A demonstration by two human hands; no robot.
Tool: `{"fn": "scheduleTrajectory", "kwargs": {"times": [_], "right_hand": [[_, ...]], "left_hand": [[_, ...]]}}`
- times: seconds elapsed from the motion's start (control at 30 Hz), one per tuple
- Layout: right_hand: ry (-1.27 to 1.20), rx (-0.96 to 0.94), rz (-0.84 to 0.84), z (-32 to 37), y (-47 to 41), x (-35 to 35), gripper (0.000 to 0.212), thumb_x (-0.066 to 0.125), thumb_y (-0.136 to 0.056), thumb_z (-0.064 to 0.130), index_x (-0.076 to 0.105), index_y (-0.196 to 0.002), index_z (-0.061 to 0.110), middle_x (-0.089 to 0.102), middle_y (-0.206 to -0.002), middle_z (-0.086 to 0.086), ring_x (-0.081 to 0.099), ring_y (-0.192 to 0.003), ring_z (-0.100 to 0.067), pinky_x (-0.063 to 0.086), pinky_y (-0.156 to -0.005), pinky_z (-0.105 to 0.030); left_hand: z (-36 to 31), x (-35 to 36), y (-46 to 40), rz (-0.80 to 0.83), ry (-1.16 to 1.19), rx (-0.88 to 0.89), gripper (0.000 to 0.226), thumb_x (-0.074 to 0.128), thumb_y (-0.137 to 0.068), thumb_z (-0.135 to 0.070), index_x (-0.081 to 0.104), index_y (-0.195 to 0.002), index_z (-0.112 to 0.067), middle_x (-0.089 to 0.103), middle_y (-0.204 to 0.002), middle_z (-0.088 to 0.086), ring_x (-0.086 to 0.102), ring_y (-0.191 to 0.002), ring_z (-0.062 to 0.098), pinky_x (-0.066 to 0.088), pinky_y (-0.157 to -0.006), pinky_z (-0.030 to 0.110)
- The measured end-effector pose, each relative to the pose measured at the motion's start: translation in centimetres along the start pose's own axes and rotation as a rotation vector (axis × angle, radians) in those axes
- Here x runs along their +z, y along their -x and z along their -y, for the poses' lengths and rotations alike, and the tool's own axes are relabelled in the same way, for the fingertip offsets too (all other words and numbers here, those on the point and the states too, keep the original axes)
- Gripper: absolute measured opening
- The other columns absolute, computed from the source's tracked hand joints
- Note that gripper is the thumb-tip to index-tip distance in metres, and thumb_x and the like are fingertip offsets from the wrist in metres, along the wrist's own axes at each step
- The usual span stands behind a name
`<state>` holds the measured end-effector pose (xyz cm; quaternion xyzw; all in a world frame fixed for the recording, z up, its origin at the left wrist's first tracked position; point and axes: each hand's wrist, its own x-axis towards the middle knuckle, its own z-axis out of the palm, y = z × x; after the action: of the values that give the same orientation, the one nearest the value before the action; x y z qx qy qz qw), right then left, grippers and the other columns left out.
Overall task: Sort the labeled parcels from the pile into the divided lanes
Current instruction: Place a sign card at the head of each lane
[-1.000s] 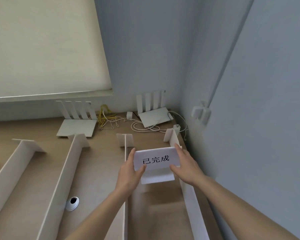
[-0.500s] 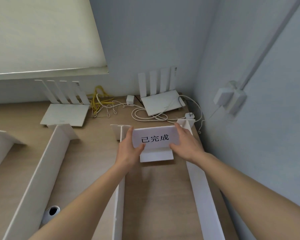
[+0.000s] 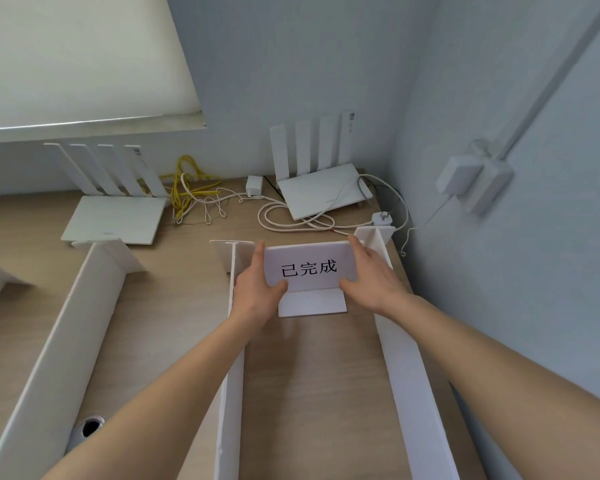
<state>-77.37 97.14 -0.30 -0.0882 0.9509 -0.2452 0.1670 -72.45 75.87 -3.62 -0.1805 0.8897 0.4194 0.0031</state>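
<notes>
A white sign card (image 3: pixel 309 268) with black Chinese characters stands upright on its flat foot at the far end of the rightmost lane. My left hand (image 3: pixel 257 289) grips its left edge, thumb on the front. My right hand (image 3: pixel 371 275) grips its right edge the same way. The lane lies between two white foam-board dividers, one on the left (image 3: pixel 231 375) and one on the right (image 3: pixel 406 375). No parcel shows in this view.
Another white divider (image 3: pixel 59 358) runs to the left on the wooden table (image 3: pixel 312 393). Two white routers (image 3: pixel 115 218) (image 3: pixel 321 194), yellow and white cables (image 3: pixel 201 199) and a plug lie at the back. A round cable hole (image 3: pixel 90 426) sits lower left. Walls close in on the right.
Both hands have carried the sign card farther away toward the lane's far end, and its foot now rests on the table. The view has shifted forward and right.
</notes>
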Motion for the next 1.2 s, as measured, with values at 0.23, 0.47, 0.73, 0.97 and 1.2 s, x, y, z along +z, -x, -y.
{"fn": "scheduleTrajectory", "kwargs": {"times": [0.23,0.47,0.73,0.97,1.2], "right_hand": [[0.025,0.007,0.012,0.7,2.2,-1.1,0.089,0.062,-0.097,0.027,0.0,-0.161,0.027,0.038,-0.151,-0.006,0.046,-0.132,-0.028,0.05,-0.101,-0.043],[0.091,-0.03,-0.001,4.2,7.4,-4.3,0.088,0.064,-0.095,0.029,0.005,-0.161,0.027,0.033,-0.157,-0.004,0.045,-0.136,-0.026,0.048,-0.106,-0.043],[0.284,-0.185,-0.117,16.2,16.7,-10.1,0.084,0.057,-0.098,0.044,0.006,-0.163,0.029,0.013,-0.17,0.0,0.032,-0.149,-0.027,0.041,-0.111,-0.047],[0.413,-0.4,-0.183,34.4,30.9,-12.9,0.083,0.054,-0.097,0.055,0.011,-0.163,0.027,0.013,-0.17,0.0,0.024,-0.153,-0.023,0.026,-0.122,-0.042],[0.415,-0.656,-0.244,54.2,50.0,-12.0,0.084,0.056,-0.092,0.062,0.014,-0.161,0.037,0.019,-0.168,0.006,0.034,-0.148,-0.027,0.039,-0.114,-0.043]], "left_hand": [[-1.0,-1.4,1.4,0.045,-0.026,0.007,0.094,0.071,-0.088,-0.016,0.009,-0.158,-0.027,0.059,-0.136,0.003,0.056,-0.122,0.022,0.046,-0.098,0.036],[-3.7,-5.8,5.9,0.042,-0.073,0.088,0.084,0.071,-0.09,-0.022,0.021,-0.157,-0.019,0.051,-0.144,0.007,0.047,-0.132,0.026,0.039,-0.106,0.034],[-6.6,-21.7,15.1,-0.144,-0.207,0.245,0.073,0.064,-0.093,-0.04,0.027,-0.156,-0.028,0.037,-0.157,-0.001,0.036,-0.142,0.019,0.035,-0.114,0.037],[-4.7,-42.5,29.5,-0.397,-0.299,0.211,0.073,0.061,-0.09,-0.055,0.032,-0.153,-0.033,0.034,-0.158,-0.008,0.028,-0.146,0.011,0.031,-0.116,0.034],[0.9,-64.0,52.0,-0.637,-0.404,0.105,0.076,0.058,-0.087,-0.065,0.034,-0.152,-0.034,0.036,-0.158,-0.006,0.035,-0.143,0.018,0.035,-0.113,0.036]]}}
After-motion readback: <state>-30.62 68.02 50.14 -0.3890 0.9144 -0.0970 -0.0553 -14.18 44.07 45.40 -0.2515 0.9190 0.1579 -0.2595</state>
